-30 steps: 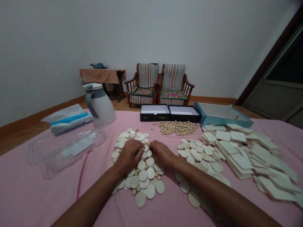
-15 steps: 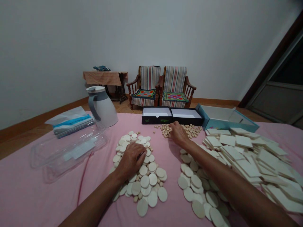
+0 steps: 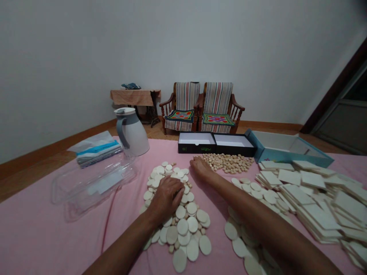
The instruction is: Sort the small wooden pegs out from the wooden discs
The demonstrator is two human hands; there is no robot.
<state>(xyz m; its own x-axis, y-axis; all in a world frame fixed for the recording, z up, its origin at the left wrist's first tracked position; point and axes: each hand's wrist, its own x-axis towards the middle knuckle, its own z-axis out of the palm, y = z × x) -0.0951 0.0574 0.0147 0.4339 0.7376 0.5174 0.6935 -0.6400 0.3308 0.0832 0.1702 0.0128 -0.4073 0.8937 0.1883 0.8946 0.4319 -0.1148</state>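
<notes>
Many things lie on a soft pink cloth (image 3: 51, 229), with a brown wood floor (image 3: 31, 175) and a plain white wall (image 3: 71, 65) behind it. At the far left, a see-through plastic box (image 3: 91, 187) lies flat near a blue and white packet (image 3: 97, 151), and a white jug (image 3: 134, 133) with a gray handle stands upright. Farther back are a small table (image 3: 134, 97) and two striped wooden chairs (image 3: 183, 103). The left hand (image 3: 166, 196) lies palm down on a big heap of pale wood discs (image 3: 183, 225), its fingers together and a bit curled; you cannot tell if it pinches anything underneath. The long heap runs from near the person toward the far side of the cloth. The discs are flat and smooth, round or oval, with small bits mixed in. The right hand (image 3: 200, 168) lies flat on the cloth just beside the heap, fingers together, holding nothing, near a pile of little wood pegs (image 3: 229, 163). Behind the pegs sit an open black box (image 3: 195, 148) and an open blue box (image 3: 286, 156). On the right are a second heap of discs (image 3: 252, 191) and many stacks of pale square tiles (image 3: 312, 198).
</notes>
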